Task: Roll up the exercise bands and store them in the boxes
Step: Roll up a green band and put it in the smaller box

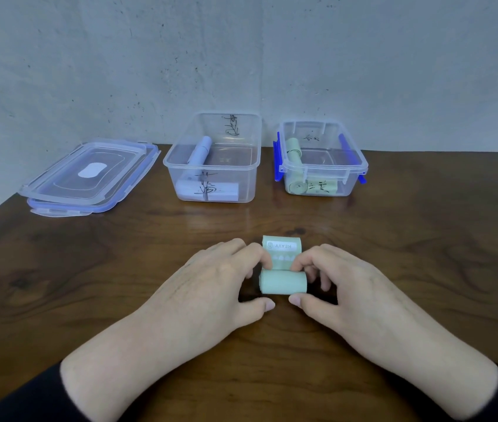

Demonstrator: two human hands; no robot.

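Head view, left to right: stacked lids (89, 175) lie at the far left of the table (424, 269), then a clear box (214, 159) with pale blue rolls, then a smaller box (322, 159) holding green rolls. Near the person, the left hand (211, 281) pinches the left end of the green band (283, 281), its roll axis running left to right. The unrolled tail, marked HEAVY, points away toward the boxes. The right hand (342, 281) pinches the right end. Rolling away looks nearly finished; the green-roll box, ahead and slightly right, sits nearer the right hand.
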